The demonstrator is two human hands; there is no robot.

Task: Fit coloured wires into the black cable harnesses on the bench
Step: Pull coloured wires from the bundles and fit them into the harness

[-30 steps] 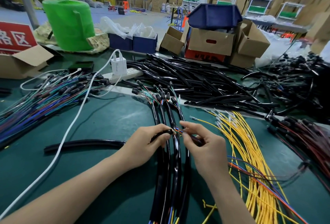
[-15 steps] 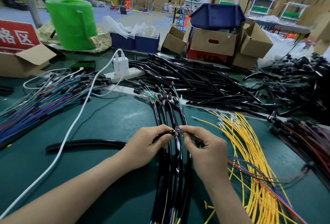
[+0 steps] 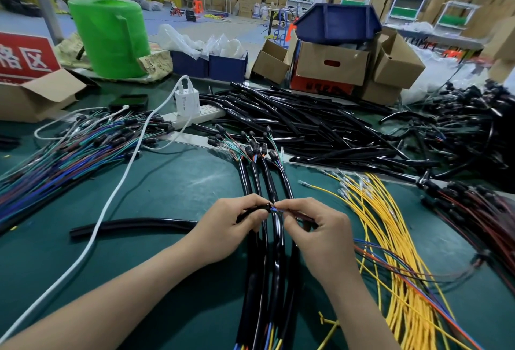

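Four black cable harnesses [image 3: 276,266] lay side by side on the green bench mat [image 3: 167,188], running away from the near edge. They were glossy, smooth tubes, and yellow, blue and orange cores showed at their cut near ends.

Above them the left hand [image 3: 223,227] gripped the end of a black sleeve [image 3: 250,211], its fingers curled round it. The right hand [image 3: 320,232] pinched thin coloured wires [image 3: 277,210], blue and red, between thumb and fingertips right at the sleeve's mouth. These wires trailed off to the right under the hand. Whether their tips had entered the sleeve could not be told.

Left of the hands lay a loose black tube [image 3: 133,224], crossed by a soft white cable [image 3: 111,204]. To the right, a sheaf of thin yellow wires [image 3: 390,224] spread out, each tipped with a small clear terminal.

Farther on, the harnesses fanned into fine green and red strands ending in small black connectors [image 3: 250,149]. A bundle of blue, green and dark red wires [image 3: 69,151] lay on the left, and dark red wires [image 3: 479,210] on the right.

Beyond lay a shiny pile of black tubing [image 3: 306,126] and a white power strip [image 3: 206,117] carrying a white charger [image 3: 187,101]. At the back stood matt cardboard boxes [image 3: 331,64], a blue plastic bin [image 3: 337,22] and a bright green roll [image 3: 111,40].
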